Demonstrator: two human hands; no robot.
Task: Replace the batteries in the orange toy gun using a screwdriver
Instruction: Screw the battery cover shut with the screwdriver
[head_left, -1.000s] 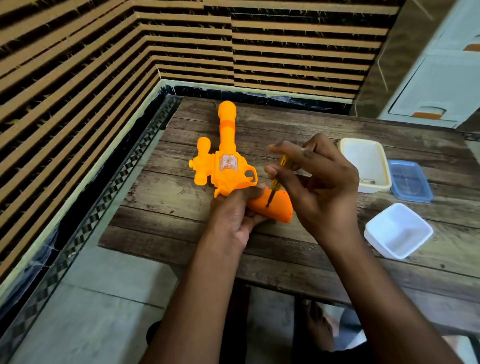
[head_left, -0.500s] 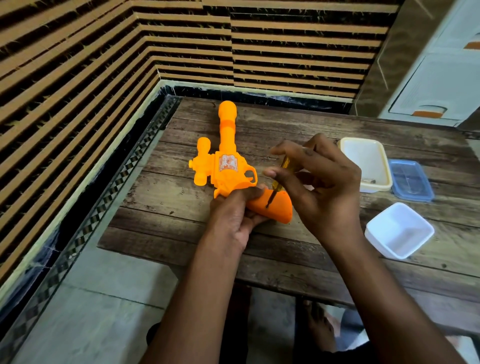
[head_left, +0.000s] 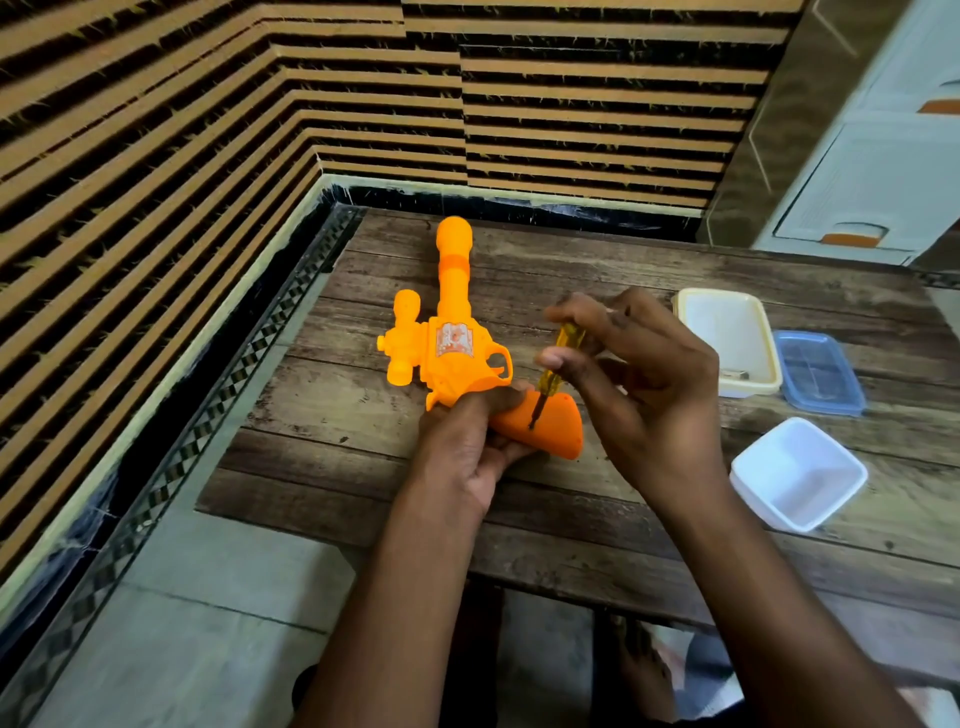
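The orange toy gun (head_left: 453, 338) lies on its side on the wooden table (head_left: 332, 415), barrel pointing away from me. My left hand (head_left: 470, 441) grips the gun where the grip meets the body, pressing it down. My right hand (head_left: 639, 384) pinches a small screwdriver (head_left: 553, 371) with a clear yellow handle between thumb and fingers. The screwdriver stands tilted, its dark tip resting on the side of the orange grip. A small metal piece, maybe a battery (head_left: 733, 373), lies inside the cream tray; it is too small to tell.
A cream rectangular tray (head_left: 727, 312) sits at the right, with a blue lid (head_left: 818, 371) beside it. A white square tub (head_left: 797, 473) stands nearer, close to my right wrist. Striped walls border the table at the left and back. A white cabinet (head_left: 883, 171) stands at the far right.
My right hand's fingers have shifted slightly around the screwdriver handle, as in a turn. The gun and my left hand have stayed in place.
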